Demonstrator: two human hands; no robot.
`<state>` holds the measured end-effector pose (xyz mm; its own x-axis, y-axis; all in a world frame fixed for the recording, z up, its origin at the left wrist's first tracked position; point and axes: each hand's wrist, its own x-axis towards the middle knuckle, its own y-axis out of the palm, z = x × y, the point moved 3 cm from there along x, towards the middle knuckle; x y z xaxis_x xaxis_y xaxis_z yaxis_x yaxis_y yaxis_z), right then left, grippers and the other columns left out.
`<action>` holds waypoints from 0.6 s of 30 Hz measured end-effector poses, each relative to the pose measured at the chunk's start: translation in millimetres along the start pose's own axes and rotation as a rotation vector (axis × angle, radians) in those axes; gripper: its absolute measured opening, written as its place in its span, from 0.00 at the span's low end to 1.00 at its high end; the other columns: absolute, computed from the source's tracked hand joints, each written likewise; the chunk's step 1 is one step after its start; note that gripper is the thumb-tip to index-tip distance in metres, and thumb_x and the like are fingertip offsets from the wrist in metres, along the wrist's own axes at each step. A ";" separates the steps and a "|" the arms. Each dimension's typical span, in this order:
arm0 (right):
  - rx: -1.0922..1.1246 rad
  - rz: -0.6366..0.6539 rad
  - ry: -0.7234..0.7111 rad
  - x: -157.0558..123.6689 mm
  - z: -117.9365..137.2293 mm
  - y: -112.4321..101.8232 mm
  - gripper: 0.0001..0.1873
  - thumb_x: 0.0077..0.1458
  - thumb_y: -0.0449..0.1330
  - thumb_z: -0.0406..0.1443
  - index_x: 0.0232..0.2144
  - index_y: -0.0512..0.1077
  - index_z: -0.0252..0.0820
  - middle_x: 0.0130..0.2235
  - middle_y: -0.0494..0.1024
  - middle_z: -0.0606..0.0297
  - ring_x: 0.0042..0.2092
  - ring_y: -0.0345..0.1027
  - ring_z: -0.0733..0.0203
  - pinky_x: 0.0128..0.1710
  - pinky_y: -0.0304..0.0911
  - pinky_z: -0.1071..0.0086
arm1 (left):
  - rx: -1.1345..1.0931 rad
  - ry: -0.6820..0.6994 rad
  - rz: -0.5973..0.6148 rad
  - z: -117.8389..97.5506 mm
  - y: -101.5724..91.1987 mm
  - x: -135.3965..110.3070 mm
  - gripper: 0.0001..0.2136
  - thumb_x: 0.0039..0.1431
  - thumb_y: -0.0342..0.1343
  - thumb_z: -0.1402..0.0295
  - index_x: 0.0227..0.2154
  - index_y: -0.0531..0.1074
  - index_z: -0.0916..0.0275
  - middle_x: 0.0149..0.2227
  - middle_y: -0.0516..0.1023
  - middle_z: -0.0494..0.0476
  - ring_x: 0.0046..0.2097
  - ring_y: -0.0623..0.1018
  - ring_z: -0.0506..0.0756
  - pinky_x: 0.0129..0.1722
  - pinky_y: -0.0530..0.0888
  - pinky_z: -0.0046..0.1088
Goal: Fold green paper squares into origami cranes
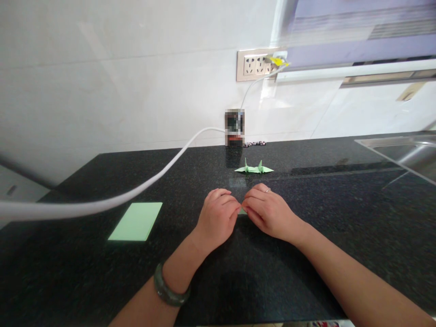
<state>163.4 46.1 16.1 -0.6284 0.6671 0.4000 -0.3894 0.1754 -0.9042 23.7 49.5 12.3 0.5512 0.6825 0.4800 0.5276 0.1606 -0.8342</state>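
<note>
The left hand (pixel 220 215) and right hand (pixel 269 209) are curled close together above the dark table (pixel 272 281), their fingertips pinching a piece of green paper (pixel 242 211), mostly hidden between them. A bangle (pixel 168 290) circles the left wrist; a ring (pixel 268 190) sits on a right finger. Just beyond stands folded green origami (pixel 261 169) with two upright points. Left of the hands lies a flat green paper sheet or stack (pixel 138 221). Farther off, a pixelated object (pixel 235 129) leans by the wall, near a white cable (pixel 163 170).
</note>
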 end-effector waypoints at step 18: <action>-0.002 -0.062 0.003 -0.6 -9.8 -4.1 0.10 0.55 0.48 0.32 0.28 0.69 0.39 0.31 0.70 0.59 0.37 0.59 0.58 0.37 0.55 0.66 | 0.100 -0.047 -0.065 9.6 -11.2 2.0 0.12 0.53 0.50 0.67 0.41 0.70 0.59 0.42 0.74 0.57 0.48 0.65 0.59 0.50 0.57 0.45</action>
<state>171.9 52.1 18.1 -0.6012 0.6573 0.4545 -0.4260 0.2176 -0.8782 12.7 55.9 20.0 0.4857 0.7008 0.5225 0.4930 0.2741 -0.8258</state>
